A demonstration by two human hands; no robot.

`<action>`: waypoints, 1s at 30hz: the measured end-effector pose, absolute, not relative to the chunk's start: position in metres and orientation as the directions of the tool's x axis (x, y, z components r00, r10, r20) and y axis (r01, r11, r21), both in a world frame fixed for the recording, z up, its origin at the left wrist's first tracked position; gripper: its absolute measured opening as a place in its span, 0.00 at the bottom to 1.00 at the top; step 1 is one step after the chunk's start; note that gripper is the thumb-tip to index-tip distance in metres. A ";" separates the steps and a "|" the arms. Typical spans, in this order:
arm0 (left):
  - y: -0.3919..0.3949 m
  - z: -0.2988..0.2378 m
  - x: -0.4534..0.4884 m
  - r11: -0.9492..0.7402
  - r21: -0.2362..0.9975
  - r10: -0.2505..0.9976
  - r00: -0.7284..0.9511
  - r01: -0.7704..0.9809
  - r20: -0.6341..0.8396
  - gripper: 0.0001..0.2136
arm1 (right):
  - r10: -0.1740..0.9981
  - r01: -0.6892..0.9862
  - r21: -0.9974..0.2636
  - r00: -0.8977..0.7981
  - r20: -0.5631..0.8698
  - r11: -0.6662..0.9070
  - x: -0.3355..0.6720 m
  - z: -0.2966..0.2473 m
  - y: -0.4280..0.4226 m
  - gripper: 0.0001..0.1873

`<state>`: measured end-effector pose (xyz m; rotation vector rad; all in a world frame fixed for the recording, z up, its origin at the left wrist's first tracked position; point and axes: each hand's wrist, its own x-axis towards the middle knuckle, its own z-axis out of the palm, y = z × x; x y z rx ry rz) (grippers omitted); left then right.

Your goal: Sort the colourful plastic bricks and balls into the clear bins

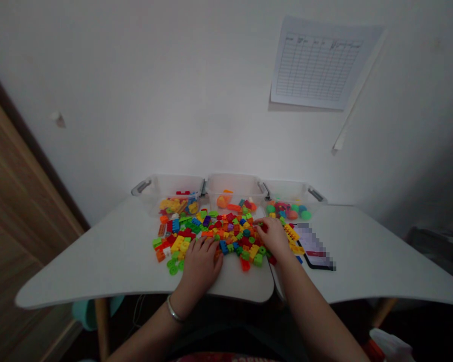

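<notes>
Well, my left grip (200,266) lies wide and palm-down on the near edge of a spread of plastic toy bricks (219,236), fingers resting over them, with a metal bangle (174,310) on that wrist. My right grip (275,237) sits at the pile's far right side, its fingertips (259,226) drawn narrow among the bricks beside a red one (264,228); I cannot tell whether they hold anything. The bricks lie heaped in the middle of a white bench (98,264), red, yellow, blue, green and orange mixed, with green ring-shaped pieces (172,266) at the left edge and yellow bricks (291,234) just beyond my right grip. Behind the pile stand three clear plastic bins with grey handles, side by side against the wall: the left bin (166,187) has yellow and red bricks, the middle bin (234,185) orange pieces, the right bin (287,191) round green, red and teal balls. To the right, a pixelated flat item (315,249) lies on the bench, and a printed grid sheet (317,63) hangs on the wall
</notes>
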<state>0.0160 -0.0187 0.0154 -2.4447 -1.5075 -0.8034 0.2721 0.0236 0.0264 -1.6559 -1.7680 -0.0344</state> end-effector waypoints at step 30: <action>-0.019 0.014 0.016 -0.479 0.139 0.778 0.346 0.867 0.525 0.15 | 0.882 0.862 -0.482 0.095 0.461 0.159 0.265 0.018 0.013 0.06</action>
